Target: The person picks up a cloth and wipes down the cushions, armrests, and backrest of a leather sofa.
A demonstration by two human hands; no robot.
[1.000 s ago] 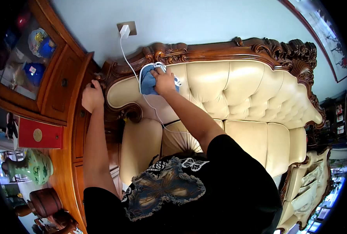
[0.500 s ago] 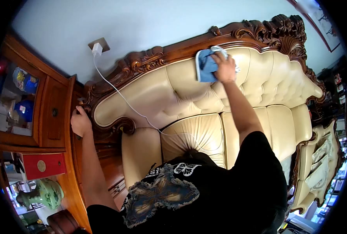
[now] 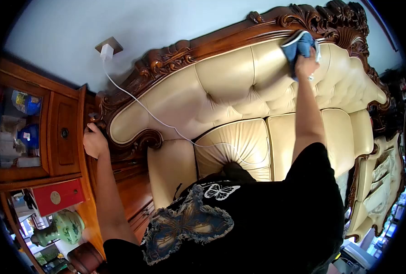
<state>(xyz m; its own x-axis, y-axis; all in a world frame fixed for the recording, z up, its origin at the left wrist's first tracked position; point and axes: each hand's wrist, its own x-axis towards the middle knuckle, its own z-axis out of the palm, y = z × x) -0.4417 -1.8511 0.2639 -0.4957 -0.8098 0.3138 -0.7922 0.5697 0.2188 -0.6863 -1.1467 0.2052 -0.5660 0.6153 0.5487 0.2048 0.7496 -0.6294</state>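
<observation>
In the head view my right hand (image 3: 307, 66) is closed on a blue cloth (image 3: 298, 48) with a pale edge. The cloth lies against the top of the cream tufted sofa backrest (image 3: 228, 71), just under the carved wooden frame (image 3: 232, 39). Far to the left, my left hand (image 3: 94, 140) is closed, its fingers curled on the upright edge of the wooden cabinet (image 3: 82, 109) beside the sofa's end. Its fingertips are partly hidden.
A white charging cable (image 3: 157, 119) runs from a wall plug (image 3: 106, 51) across the backrest onto the seat cushion (image 3: 235, 146). Lower left, a red box (image 3: 59, 197) and a green vase (image 3: 63, 227) stand on the cabinet. Another cream sofa (image 3: 376, 182) is at right.
My right hand has moved right and upward along the backrest with the cloth, which is now bunched more. My left hand stays at the cabinet edge. The view has shifted slightly.
</observation>
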